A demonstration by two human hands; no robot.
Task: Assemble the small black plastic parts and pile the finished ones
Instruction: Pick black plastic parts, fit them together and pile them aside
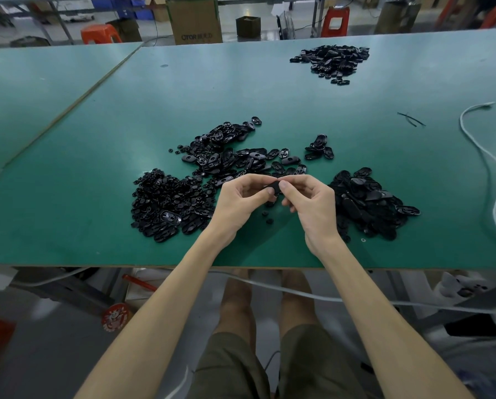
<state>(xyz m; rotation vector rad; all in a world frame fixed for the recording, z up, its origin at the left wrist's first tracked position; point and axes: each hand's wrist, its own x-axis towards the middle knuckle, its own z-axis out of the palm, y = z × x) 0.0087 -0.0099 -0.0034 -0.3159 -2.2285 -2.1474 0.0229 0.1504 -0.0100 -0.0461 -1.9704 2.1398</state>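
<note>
My left hand (241,197) and my right hand (307,200) meet above the green table (97,139), both pinching one small black oval plastic part (275,187) between fingertips and thumbs. A heap of small round black pieces (166,203) lies left of my hands. Behind them spreads a scatter of oval black shells (235,151). A pile of black oval parts (367,205) sits just right of my right hand. A few tiny round pieces (268,217) lie on the table under my hands.
Another pile of black parts (331,60) lies far back right. A small cluster (320,146) sits behind my hands. A white cable (491,168) snakes along the right side. Thin black strips (411,118) lie near it. The table's front edge runs just below my wrists.
</note>
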